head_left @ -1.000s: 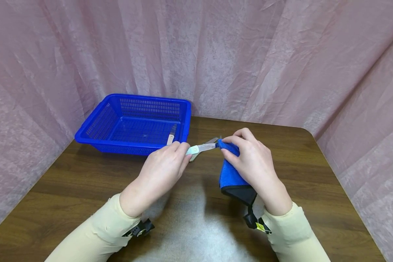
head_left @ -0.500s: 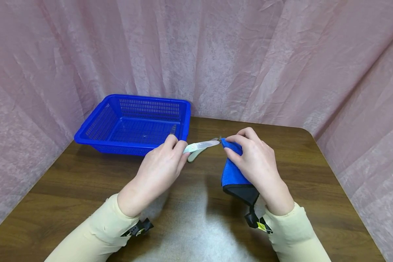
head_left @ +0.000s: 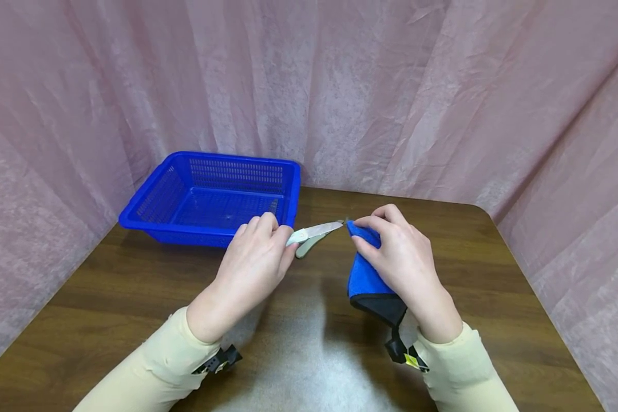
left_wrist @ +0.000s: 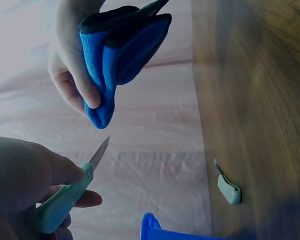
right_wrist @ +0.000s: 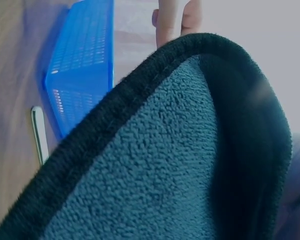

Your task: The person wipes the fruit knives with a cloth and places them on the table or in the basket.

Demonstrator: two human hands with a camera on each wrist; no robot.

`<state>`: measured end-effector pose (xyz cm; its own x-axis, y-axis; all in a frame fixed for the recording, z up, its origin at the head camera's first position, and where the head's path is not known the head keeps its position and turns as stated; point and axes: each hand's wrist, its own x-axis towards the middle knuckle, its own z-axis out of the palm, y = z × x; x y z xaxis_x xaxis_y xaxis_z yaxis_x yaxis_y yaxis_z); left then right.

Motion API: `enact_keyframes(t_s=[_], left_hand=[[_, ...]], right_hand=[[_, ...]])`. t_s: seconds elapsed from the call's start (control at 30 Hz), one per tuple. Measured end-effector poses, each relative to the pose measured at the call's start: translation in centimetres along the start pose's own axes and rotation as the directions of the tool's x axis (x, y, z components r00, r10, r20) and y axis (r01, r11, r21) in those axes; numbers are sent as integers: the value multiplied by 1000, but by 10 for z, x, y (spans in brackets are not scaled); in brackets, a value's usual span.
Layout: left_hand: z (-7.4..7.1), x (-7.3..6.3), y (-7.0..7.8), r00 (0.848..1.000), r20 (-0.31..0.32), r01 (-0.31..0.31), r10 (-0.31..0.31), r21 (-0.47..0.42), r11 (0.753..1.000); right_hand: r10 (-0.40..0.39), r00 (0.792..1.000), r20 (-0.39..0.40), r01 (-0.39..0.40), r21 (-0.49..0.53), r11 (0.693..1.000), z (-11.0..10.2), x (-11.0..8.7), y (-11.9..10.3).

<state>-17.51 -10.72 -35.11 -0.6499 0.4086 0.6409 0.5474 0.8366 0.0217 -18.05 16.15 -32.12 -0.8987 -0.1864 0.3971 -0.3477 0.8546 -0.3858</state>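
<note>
My left hand [head_left: 247, 272] grips a small folding knife [left_wrist: 65, 205] by its mint-green handle, blade out and pointing right. Across a narrow gap, my right hand [head_left: 404, 263] pinches a folded blue cloth [head_left: 364, 277] with black edging near its upper corner. The left wrist view shows the blade tip just short of the cloth's pinched end, not touching. On the table behind the held blade lies a second knife [head_left: 308, 247] with a pale green handle, blade partly out. In the right wrist view the cloth [right_wrist: 155, 145] covers much of the picture.
A blue plastic basket [head_left: 206, 228] stands at the back left of the wooden table [head_left: 468, 257]. Inside its right end another blade [head_left: 273, 204] shows, the rest hidden by my left hand. Pink curtains [head_left: 314, 103] hang behind and beside the table.
The blade was at the cloth's end a second ago and has come out from it. My left hand shifted slightly left, the right hand slightly right, still with the cloth.
</note>
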Motion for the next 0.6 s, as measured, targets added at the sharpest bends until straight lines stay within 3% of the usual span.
enact_keyframes(t_s=[0.6], left_hand=[[-1,-2,-22,1000,-10,2,-2,59,998]], right_hand=[[-65,998,23,66,-42,997,3,2,1]])
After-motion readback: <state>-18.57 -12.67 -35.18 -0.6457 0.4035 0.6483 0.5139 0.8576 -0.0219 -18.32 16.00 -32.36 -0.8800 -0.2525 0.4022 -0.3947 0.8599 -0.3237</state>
